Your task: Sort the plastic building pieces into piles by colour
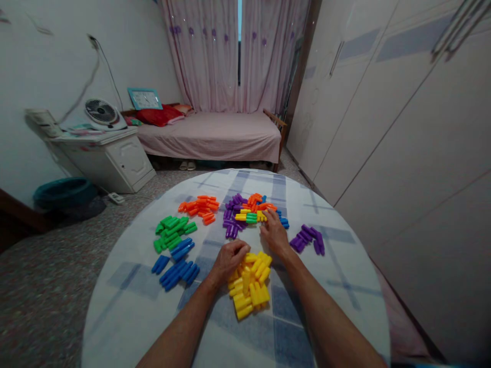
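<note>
My right hand [274, 232] reaches to a mixed pile at the middle of the round table, its fingertips closed on a yellow plastic building block [261, 216]. Beside that block lie a green block [251, 219] and another yellow block [241, 217]. Purple blocks [232, 214], orange blocks [255, 202] and blue blocks [284, 223] make up the rest of the pile. My left hand [229, 259] rests with curled fingers against the upper left of a heap of yellow blocks [249, 289]; whatever its fingers may hold is hidden.
On the checked tablecloth [134, 312], orange blocks [201, 207], green blocks [172, 232] and blue blocks [178, 271] form groups at left. Separate purple blocks [307, 239] lie right of my right hand. A bed [215, 133] stands beyond the table, with a wardrobe [402, 143] at right.
</note>
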### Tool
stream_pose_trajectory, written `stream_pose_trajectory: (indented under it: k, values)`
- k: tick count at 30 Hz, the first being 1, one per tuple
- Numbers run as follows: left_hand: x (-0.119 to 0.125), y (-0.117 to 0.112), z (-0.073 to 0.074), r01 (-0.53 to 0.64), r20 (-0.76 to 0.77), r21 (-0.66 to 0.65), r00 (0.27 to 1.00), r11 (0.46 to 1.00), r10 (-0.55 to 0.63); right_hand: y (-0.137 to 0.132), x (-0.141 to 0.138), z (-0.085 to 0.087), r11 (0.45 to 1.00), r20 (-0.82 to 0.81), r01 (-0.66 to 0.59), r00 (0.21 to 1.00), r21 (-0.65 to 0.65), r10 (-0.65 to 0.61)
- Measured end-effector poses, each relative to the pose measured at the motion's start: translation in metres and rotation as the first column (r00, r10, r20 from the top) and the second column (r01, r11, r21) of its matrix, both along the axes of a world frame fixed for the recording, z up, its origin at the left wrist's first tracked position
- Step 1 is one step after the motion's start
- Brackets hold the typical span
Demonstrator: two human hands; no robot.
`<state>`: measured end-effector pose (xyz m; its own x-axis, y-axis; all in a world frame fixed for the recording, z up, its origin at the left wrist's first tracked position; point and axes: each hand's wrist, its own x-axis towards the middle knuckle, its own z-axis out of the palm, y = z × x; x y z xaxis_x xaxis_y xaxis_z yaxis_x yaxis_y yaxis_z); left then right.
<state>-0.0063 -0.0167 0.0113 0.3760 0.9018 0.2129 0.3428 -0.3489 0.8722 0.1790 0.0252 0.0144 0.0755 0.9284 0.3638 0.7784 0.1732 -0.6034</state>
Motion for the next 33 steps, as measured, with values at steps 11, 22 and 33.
stream_pose_trajectory:
  k: [11, 22, 33]
  values:
    - [0.001, 0.003, -0.006, -0.018, 0.017, -0.006, 1.0, 1.0, 0.018, 0.02, -0.008, 0.008, 0.994, 0.35, 0.099, 0.934, -0.055, -0.074]
    - [0.002, 0.002, -0.001, -0.056, 0.017, -0.012, 0.998, 0.998, 0.057, -0.006, 0.012, 0.02, 0.999, -0.124, -0.039, 0.992, -0.01, 0.037]
    - [0.001, 0.002, -0.001, -0.076, 0.043, -0.03, 0.996, 0.997, 0.077, -0.063, 0.022, 0.02, 0.871, -0.625, -0.465, 0.73, -0.157, 0.277]
